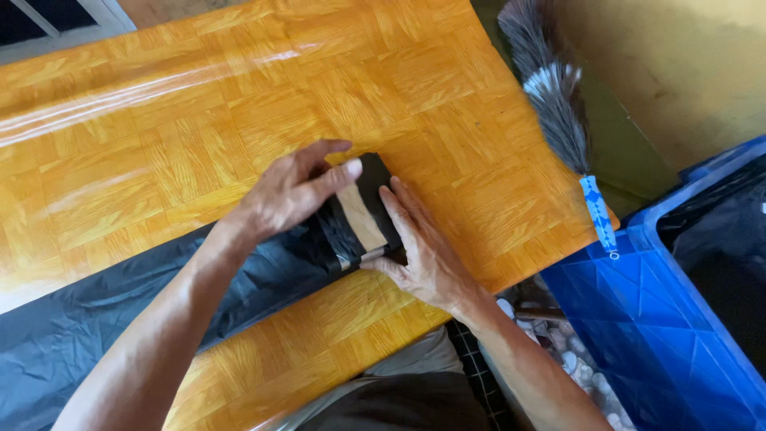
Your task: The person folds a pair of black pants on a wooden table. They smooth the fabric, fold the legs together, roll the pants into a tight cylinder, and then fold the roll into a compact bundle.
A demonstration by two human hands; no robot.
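Glossy orange wood-pattern table (199, 120) fills my view. Black plastic sheet (72, 327) runs from lower left to a folded end with a tan strip (361, 219). My left hand (291, 195) presses flat on the fold, fingers spread, gripping nothing; my right hand (423, 251) flattens its edge. I judge it light, limp, slippery; best pinched at the fold. Blue crate (638, 319) right; feather duster (554, 96), blue handle label.

Single head-worn view, looking steeply down from just above the near edge of the surface (159, 136). Close range: the forearms fill the lower frame. The surface's right edge runs diagonally; floor shows beyond it. No second view.
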